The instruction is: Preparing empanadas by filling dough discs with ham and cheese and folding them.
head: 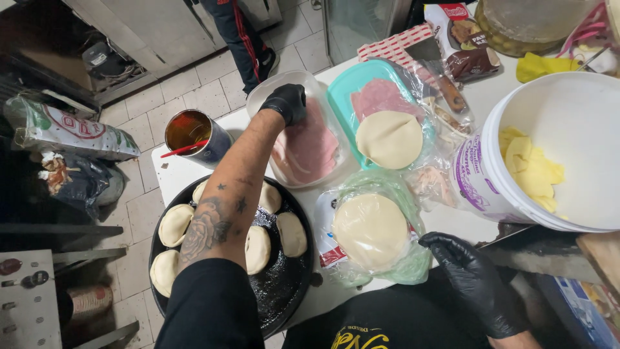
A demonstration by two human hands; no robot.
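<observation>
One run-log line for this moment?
left hand: on ham slices | right hand: beside dough discs | black tray: folded pastries

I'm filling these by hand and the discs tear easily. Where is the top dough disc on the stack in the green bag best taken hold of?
Probably at its near right rim. The dough disc lies flat on the stack in the green bag, and the right hand rests just beside that edge. Pinch the thin rim from that side and peel upward, since the flat middle offers nothing to grip.
</observation>
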